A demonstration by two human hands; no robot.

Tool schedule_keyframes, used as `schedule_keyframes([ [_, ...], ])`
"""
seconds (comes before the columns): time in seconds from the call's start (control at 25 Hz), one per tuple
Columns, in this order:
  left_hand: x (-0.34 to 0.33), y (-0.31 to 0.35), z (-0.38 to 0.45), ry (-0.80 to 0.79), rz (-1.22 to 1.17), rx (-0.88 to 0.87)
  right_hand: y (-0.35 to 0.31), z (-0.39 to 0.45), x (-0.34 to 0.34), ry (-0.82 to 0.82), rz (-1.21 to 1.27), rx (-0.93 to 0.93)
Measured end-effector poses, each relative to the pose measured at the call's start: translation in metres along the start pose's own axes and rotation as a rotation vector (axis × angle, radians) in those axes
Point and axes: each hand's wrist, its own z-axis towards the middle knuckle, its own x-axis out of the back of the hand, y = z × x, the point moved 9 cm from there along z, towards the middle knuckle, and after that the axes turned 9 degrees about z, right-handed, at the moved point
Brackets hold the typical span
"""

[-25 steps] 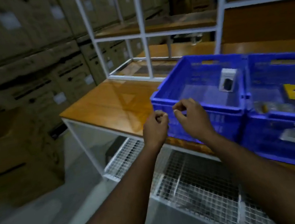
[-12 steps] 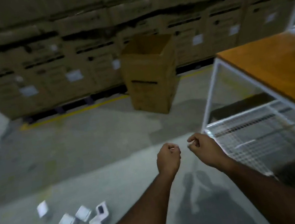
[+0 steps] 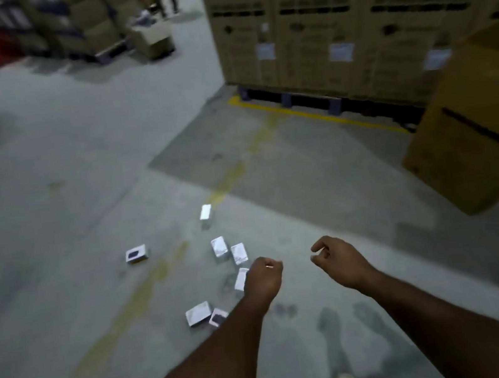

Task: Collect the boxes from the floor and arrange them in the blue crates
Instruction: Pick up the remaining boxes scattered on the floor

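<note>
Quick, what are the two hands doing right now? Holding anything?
Left hand: curled into a fist, holding nothing.
Right hand: fingers loosely curled, holding nothing.

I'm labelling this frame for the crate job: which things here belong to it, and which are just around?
Job:
small white boxes on the floor
left hand, right hand, both holding nothing

Just around:
large tilted carton
stacked cartons
yellow floor line

1. Seven small boxes (image 3: 220,251) lie scattered on the floor (image 3: 44,196), ahead and left of the hands.
2. A big carton (image 3: 478,124) stands at the right.
3. Stacked cartons (image 3: 329,20) stand on pallets behind it.
</note>
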Motion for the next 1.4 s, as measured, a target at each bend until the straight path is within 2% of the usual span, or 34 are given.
schedule_keyframes([
  [0.16, 0.056, -0.035, -0.013, 0.155, -0.177, 0.147, -0.013, 0.042, -0.044, -0.134, -0.014, 0.008],
  [0.36, 0.102, -0.109, -0.021, 0.266, -0.304, 0.346, -0.036, 0.063, -0.118, -0.294, -0.020, 0.041],
  [0.52, 0.140, -0.156, -0.007, 0.311, -0.359, 0.403, -0.061, 0.085, -0.180, -0.386, -0.086, 0.047],
  [0.68, 0.187, -0.192, 0.034, 0.301, -0.344, 0.410, -0.089, 0.120, -0.234, -0.358, -0.088, 0.012],
  [0.88, 0.266, -0.224, 0.112, 0.229, -0.197, 0.368, -0.117, 0.156, -0.297, -0.224, 0.005, -0.130],
  [1.0, 0.294, -0.249, 0.163, 0.187, -0.121, 0.401, -0.130, 0.174, -0.330, -0.225, 0.060, -0.159],
  [1.24, 0.285, -0.236, 0.237, 0.069, -0.055, 0.403, -0.112, 0.233, -0.362, -0.208, 0.028, -0.229],
  [1.4, 0.249, -0.291, 0.308, 0.086, -0.016, 0.463, -0.071, 0.303, -0.409, -0.228, 0.060, -0.290],
])
